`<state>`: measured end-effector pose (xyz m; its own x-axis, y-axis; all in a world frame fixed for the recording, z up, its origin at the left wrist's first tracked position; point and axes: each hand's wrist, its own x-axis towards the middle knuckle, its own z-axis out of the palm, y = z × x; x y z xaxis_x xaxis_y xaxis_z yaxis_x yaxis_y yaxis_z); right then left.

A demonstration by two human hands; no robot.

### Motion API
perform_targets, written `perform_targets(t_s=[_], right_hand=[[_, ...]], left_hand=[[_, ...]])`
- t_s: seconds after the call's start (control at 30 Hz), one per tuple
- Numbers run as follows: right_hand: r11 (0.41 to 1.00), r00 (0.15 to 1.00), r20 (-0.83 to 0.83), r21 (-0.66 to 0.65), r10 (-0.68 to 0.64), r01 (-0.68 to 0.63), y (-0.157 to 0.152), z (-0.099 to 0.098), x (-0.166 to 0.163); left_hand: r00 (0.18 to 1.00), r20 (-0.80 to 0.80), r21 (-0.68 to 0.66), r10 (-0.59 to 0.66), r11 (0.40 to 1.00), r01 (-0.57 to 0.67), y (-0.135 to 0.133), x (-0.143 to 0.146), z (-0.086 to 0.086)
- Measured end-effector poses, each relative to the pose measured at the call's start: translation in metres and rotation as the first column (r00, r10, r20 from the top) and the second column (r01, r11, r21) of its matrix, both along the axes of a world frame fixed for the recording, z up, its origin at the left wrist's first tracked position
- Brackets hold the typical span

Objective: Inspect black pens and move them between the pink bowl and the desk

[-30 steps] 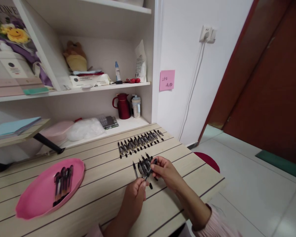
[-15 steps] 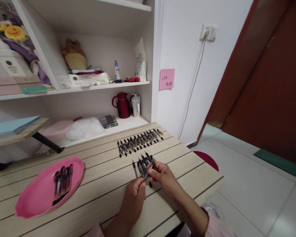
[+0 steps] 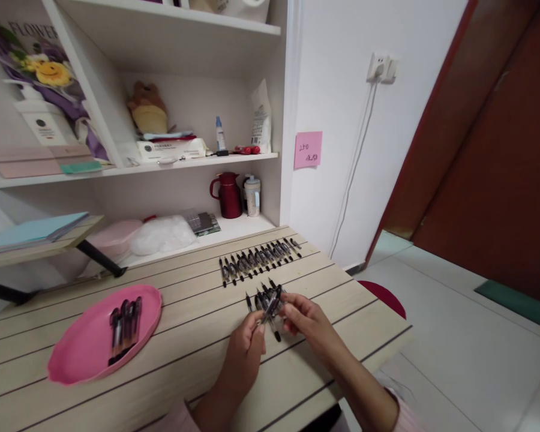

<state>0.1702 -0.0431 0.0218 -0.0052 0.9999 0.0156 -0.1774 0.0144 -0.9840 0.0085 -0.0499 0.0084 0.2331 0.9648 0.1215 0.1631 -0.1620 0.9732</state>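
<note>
A capped black pen (image 3: 270, 306) with a clear barrel slants up from my left hand (image 3: 245, 345), whose thumb and fingers pinch its lower end. Close beside the pen's upper end is my right hand (image 3: 308, 318), its fingers bent and a little apart, seemingly with nothing between them. Under and behind the two hands lies a small group of pens (image 3: 249, 301) on the table, partly hidden by my fingers. Farther back, a long row of black pens (image 3: 258, 258) lies side by side, slanting across the boards.
A pink oval tray (image 3: 74, 354) at the left holds several black pens (image 3: 125, 327). The slatted table (image 3: 198, 354) meets white shelves at the back, with a red jug (image 3: 230, 195) and a cup (image 3: 252, 195). A small raised stand (image 3: 83, 227) bears papers at the left.
My right hand's fingers have loosened from the pen's upper end and moved slightly away. The pen stays in my left hand. The whole view has shifted a little.
</note>
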Motion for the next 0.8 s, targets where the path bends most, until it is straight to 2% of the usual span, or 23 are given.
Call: perform_targets(t_s=[0.1, 0.2, 0.27, 0.37, 0.43, 0.5, 0.57, 0.67, 0.8], right_hand=[[0.991, 0.978, 0.160, 0.018, -0.137, 0.136, -0.005, -0.009, 0.019], [0.973, 0.904, 0.360, 0.107, -0.231, 0.206, -0.009, -0.027, 0.041], [0.965, 0.848, 0.462, 0.157, -0.259, 0.209, -0.010, -0.039, 0.052], [0.963, 0.793, 0.548, 0.181, -0.266, 0.199, -0.012, -0.051, 0.059], [0.963, 0.774, 0.575, 0.186, -0.266, 0.193, -0.013, -0.053, 0.058], [0.963, 0.761, 0.590, 0.191, -0.269, 0.192, -0.013, -0.052, 0.057], [0.963, 0.753, 0.600, 0.190, -0.270, 0.193, -0.013, -0.052, 0.056], [0.966, 0.750, 0.610, 0.177, -0.256, 0.186, -0.012, -0.051, 0.056], [0.971, 0.756, 0.609, 0.161, -0.238, 0.177, -0.013, -0.052, 0.056]], left_hand=[[0.990, 0.086, -0.002, 0.109, 0.994, -0.109, 0.008, -0.012, 0.006], [0.951, 0.090, 0.104, 0.295, 0.947, -0.304, 0.018, -0.036, 0.022], [0.908, 0.020, 0.156, 0.418, 0.896, -0.416, 0.026, -0.060, 0.035], [0.825, -0.150, 0.192, 0.544, 0.835, -0.516, 0.035, -0.108, 0.053], [0.707, -0.309, 0.228, 0.636, 0.772, -0.594, 0.040, -0.145, 0.061], [0.544, -0.534, 0.249, 0.647, 0.736, -0.630, 0.044, -0.180, 0.066], [0.424, -0.715, 0.183, 0.555, 0.734, -0.654, 0.048, -0.206, 0.067], [0.388, -0.780, 0.131, 0.492, 0.733, -0.667, 0.053, -0.224, 0.063], [0.364, -0.780, 0.174, 0.509, 0.735, -0.655, 0.058, -0.224, 0.055]])
